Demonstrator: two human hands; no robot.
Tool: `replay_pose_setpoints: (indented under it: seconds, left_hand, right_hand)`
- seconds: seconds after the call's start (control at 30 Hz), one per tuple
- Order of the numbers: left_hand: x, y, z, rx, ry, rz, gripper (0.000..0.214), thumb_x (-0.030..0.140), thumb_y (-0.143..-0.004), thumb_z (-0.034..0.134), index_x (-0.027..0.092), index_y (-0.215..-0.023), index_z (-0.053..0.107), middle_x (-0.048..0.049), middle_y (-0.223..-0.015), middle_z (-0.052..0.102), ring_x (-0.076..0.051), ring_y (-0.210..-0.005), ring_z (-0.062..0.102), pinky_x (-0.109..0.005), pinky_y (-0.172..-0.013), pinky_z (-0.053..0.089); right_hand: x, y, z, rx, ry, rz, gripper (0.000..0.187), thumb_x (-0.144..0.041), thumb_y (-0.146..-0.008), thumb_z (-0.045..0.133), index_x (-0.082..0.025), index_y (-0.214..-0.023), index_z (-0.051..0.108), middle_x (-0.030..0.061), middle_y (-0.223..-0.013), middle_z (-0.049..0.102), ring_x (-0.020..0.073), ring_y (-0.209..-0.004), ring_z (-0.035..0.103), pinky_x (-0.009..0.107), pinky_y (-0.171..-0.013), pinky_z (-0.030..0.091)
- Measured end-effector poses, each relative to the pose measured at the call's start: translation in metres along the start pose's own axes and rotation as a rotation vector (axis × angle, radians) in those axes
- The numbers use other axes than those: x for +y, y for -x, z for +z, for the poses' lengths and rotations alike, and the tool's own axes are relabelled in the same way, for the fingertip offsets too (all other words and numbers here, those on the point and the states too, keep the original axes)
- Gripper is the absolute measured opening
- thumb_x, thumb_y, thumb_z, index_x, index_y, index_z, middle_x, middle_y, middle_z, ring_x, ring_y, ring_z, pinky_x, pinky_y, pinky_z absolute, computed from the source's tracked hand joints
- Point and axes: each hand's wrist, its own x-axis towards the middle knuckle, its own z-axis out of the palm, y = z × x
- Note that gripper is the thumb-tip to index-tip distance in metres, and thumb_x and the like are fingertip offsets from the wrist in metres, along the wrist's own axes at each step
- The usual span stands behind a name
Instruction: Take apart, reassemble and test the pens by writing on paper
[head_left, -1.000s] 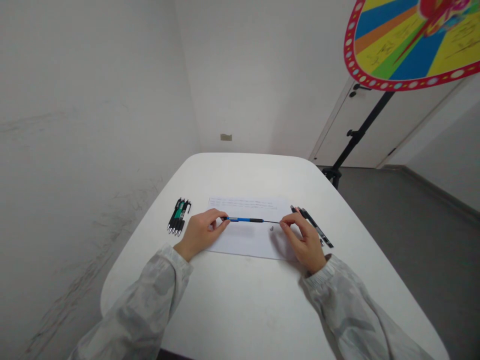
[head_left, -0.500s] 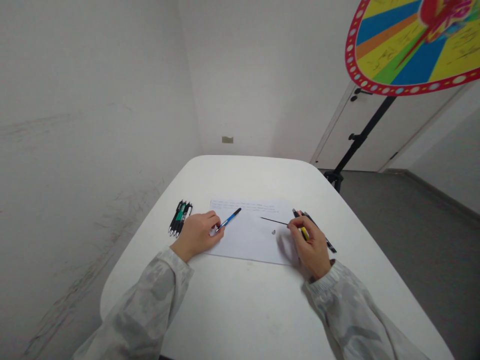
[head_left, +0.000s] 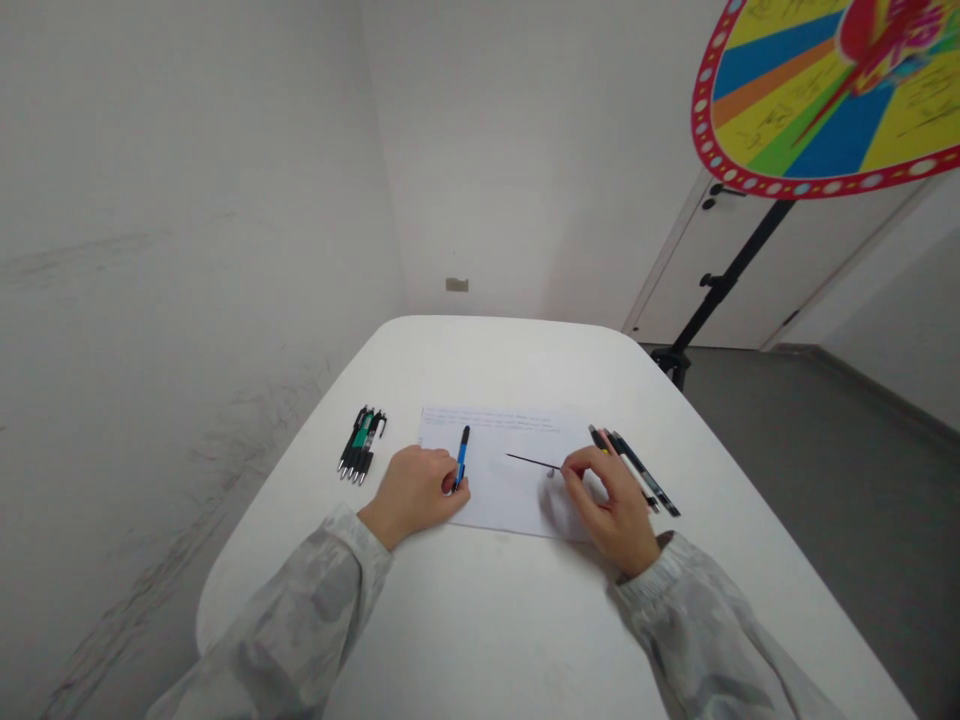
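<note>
My left hand rests over the left side of a white sheet of paper, its fingers closed on a blue pen with a black end pointing away from me. Between the thumb and forefinger of my right hand is a thin dark pen refill. Its free tip points left, across the paper towards the pen. Close to my right fingertips, a tiny silvery piece lies on the sheet. Faint lines of writing run along the paper's far edge.
Several black and green pens lie side by side on the white table, left of the paper. More pens lie beyond my right hand, partly covered by it. A colourful prize wheel on a black stand rises at the right.
My left hand has shifted right and turned the blue pen more upright in view. My right hand has brought the refill slightly left and nearer me, uncovering more of the pens behind it.
</note>
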Motion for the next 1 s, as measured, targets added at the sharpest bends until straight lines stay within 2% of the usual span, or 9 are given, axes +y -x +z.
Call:
replay_pose_setpoints:
  seconds: [0.1, 0.2, 0.3, 0.47, 0.53, 0.67, 1.0]
  left_hand:
    - [0.0004, -0.0001, -0.0008, 0.009, 0.017, 0.007, 0.035, 0.033, -0.09, 0.074, 0.021, -0.061, 0.057, -0.0006, -0.065, 0.066, -0.018, -0.058, 0.058, -0.034, -0.065, 0.036]
    - [-0.0006, -0.0009, -0.0019, 0.034, 0.033, 0.011, 0.035, 0.031, -0.091, 0.073, 0.021, -0.062, 0.055, -0.0002, -0.064, 0.064, -0.017, -0.058, 0.057, -0.034, -0.066, 0.037]
    - [-0.0014, -0.0015, -0.0025, 0.1, 0.052, 0.025, 0.032, 0.031, -0.092, 0.073, 0.022, -0.067, 0.056, -0.0002, -0.068, 0.065, -0.017, -0.061, 0.058, -0.034, -0.066, 0.039]
    - [0.001, -0.0015, -0.0008, 0.225, 0.167, 0.119, 0.02, 0.041, -0.101, 0.074, 0.021, -0.101, 0.072, -0.0023, -0.088, 0.075, -0.018, -0.074, 0.067, -0.033, -0.071, 0.046]
    - [0.0024, -0.0017, 0.0005, 0.244, 0.194, 0.175, 0.019, 0.04, -0.106, 0.069, 0.022, -0.108, 0.075, -0.0016, -0.09, 0.077, -0.017, -0.073, 0.068, -0.033, -0.07, 0.047]
    - [0.004, -0.0024, 0.0011, 0.262, 0.206, 0.235, 0.022, 0.034, -0.111, 0.062, 0.022, -0.099, 0.076, -0.0014, -0.091, 0.08, -0.015, -0.071, 0.068, -0.032, -0.07, 0.047]
    - [0.0031, -0.0034, 0.0017, 0.287, 0.3, 0.26, 0.026, 0.036, -0.113, 0.06, 0.022, -0.103, 0.08, -0.0026, -0.095, 0.083, -0.016, -0.078, 0.074, -0.033, -0.072, 0.051]
  right_hand:
    - [-0.001, 0.0, 0.0, -0.02, -0.007, 0.014, 0.013, -0.025, -0.102, 0.059, -0.026, -0.089, 0.063, 0.0039, -0.084, 0.069, 0.0251, -0.081, 0.064, 0.043, -0.079, 0.05]
    - [-0.0022, -0.0004, -0.0004, -0.044, -0.024, 0.035, 0.015, -0.027, -0.103, 0.058, -0.026, -0.089, 0.063, 0.0045, -0.084, 0.069, 0.0253, -0.082, 0.064, 0.044, -0.08, 0.051]
    - [-0.0028, -0.0006, -0.0002, -0.062, -0.047, 0.046, 0.017, -0.03, -0.105, 0.058, -0.026, -0.09, 0.065, 0.0056, -0.085, 0.07, 0.0257, -0.083, 0.065, 0.045, -0.083, 0.051]
    - [-0.0019, 0.0009, 0.0029, -0.084, -0.139, 0.042, 0.016, -0.03, -0.107, 0.059, -0.025, -0.095, 0.068, 0.0066, -0.09, 0.072, 0.0247, -0.086, 0.066, 0.042, -0.081, 0.053]
    - [-0.0015, 0.0018, 0.0043, -0.089, -0.17, 0.034, 0.014, -0.03, -0.107, 0.06, -0.025, -0.096, 0.069, 0.0067, -0.091, 0.072, 0.0243, -0.087, 0.067, 0.041, -0.082, 0.054]
    - [-0.0012, 0.003, 0.0056, -0.092, -0.185, 0.041, 0.013, -0.03, -0.107, 0.062, -0.025, -0.097, 0.07, 0.0063, -0.092, 0.073, 0.0243, -0.087, 0.067, 0.041, -0.083, 0.054]
    - [0.0023, 0.0037, 0.0055, -0.086, -0.155, 0.078, 0.019, -0.035, -0.108, 0.062, -0.025, -0.097, 0.072, 0.0082, -0.093, 0.076, 0.0258, -0.09, 0.071, 0.041, -0.083, 0.057]
